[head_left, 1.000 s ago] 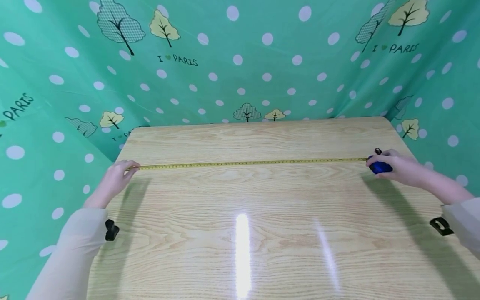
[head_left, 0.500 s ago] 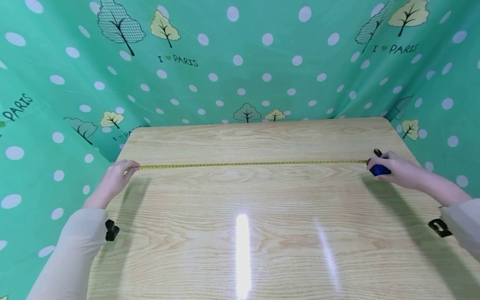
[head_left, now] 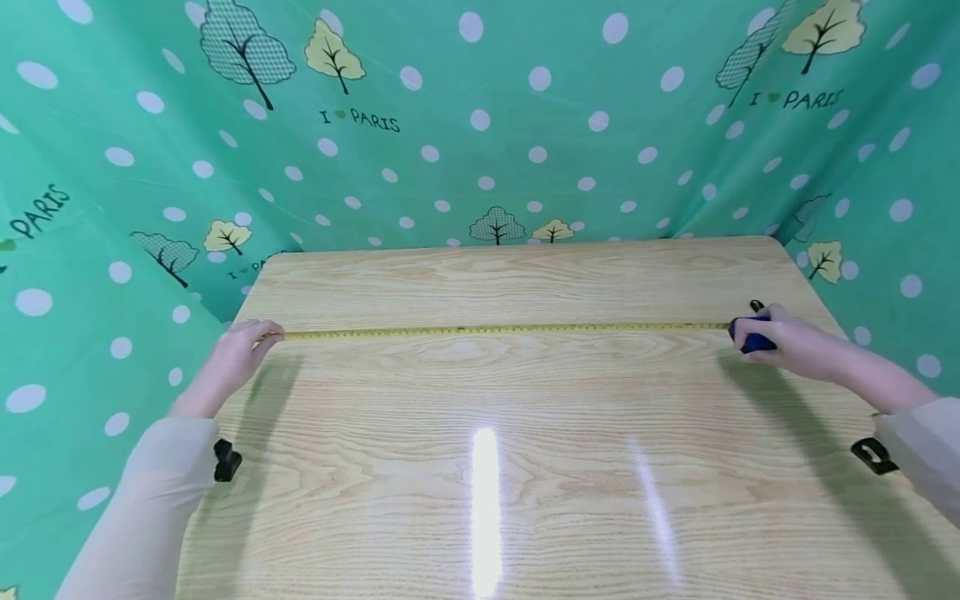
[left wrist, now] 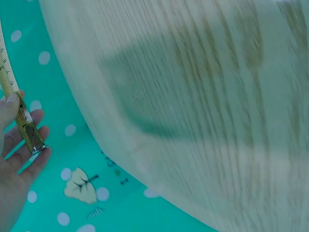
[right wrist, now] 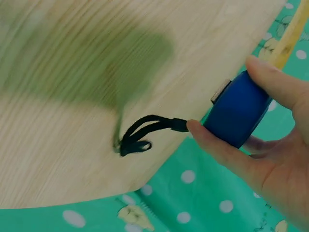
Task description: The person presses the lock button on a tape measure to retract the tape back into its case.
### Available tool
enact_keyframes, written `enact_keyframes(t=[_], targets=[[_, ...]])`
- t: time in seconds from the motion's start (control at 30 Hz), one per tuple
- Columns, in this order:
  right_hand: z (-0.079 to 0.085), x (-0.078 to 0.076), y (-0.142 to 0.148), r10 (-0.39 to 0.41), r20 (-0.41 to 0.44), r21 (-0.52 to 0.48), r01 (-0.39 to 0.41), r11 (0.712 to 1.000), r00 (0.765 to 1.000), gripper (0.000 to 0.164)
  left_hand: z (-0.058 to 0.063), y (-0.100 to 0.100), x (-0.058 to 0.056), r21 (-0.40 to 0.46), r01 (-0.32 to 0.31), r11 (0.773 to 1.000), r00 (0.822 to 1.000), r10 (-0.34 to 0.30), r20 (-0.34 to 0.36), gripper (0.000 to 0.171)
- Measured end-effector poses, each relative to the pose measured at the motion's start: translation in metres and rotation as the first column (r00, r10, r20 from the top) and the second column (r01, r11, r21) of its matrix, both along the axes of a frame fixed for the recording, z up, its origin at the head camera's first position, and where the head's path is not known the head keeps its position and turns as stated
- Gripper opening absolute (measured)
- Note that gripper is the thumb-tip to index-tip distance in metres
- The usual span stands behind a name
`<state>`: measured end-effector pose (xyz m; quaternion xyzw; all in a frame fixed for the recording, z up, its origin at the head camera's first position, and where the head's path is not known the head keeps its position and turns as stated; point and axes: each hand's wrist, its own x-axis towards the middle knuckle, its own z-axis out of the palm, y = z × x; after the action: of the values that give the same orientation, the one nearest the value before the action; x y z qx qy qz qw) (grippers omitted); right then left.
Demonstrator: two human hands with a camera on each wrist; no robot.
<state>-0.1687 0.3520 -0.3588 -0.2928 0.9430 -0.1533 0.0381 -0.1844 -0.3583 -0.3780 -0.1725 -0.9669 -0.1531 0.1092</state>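
A yellow tape measure blade (head_left: 480,329) stretches straight across above the far half of the table. At the left end my left hand (head_left: 238,352) pinches it between thumb and fingers; in the left wrist view the metal end hook (left wrist: 36,149) lies over the fingers. My right hand (head_left: 806,346) grips the blue tape measure case (head_left: 752,333). The right wrist view shows the thumb and a finger on opposite sides of the case, with a black wrist strap (right wrist: 149,123) hanging from it. Both hands are raised, their shadows falling on the wood.
The light wooden table (head_left: 480,383) has rounded far corners and bright light reflections. A green polka-dot curtain (head_left: 480,142) with trees and lettering surrounds its back and sides. Black mounts sit at the left cuff (head_left: 227,461) and right cuff (head_left: 873,456).
The right hand and the case have shifted slightly left and toward me, so the blade's right end sits a little lower. The left hand has stayed nearly still, keeping its pinch.
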Motion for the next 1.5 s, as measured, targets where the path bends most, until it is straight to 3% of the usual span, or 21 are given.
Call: enact_keyframes(t=[0.2,0.43,1.0,1.5], targets=[[0.001,-0.004,-0.01,0.032,-0.034,-0.021,-0.033,0.999,0.999,0.035,0.0,0.013,-0.008,-0.005,0.031,0.999,0.999,-0.031,0.03,0.009],[0.001,-0.003,-0.011,0.031,-0.054,-0.046,-0.034,0.998,0.998,0.037,-0.002,0.015,-0.009,0.013,0.029,0.999,0.999,-0.03,0.038,0.01],[0.01,-0.002,-0.017,-0.09,0.1,-0.02,0.092,0.996,0.991,0.058,-0.001,0.023,-0.007,0.025,0.037,0.999,0.999,-0.037,0.021,0.009],[0.011,-0.005,-0.024,-0.131,0.111,0.023,0.129,0.991,0.985,0.056,-0.002,0.032,-0.01,0.024,0.061,0.998,0.998,-0.061,0.002,0.009]])
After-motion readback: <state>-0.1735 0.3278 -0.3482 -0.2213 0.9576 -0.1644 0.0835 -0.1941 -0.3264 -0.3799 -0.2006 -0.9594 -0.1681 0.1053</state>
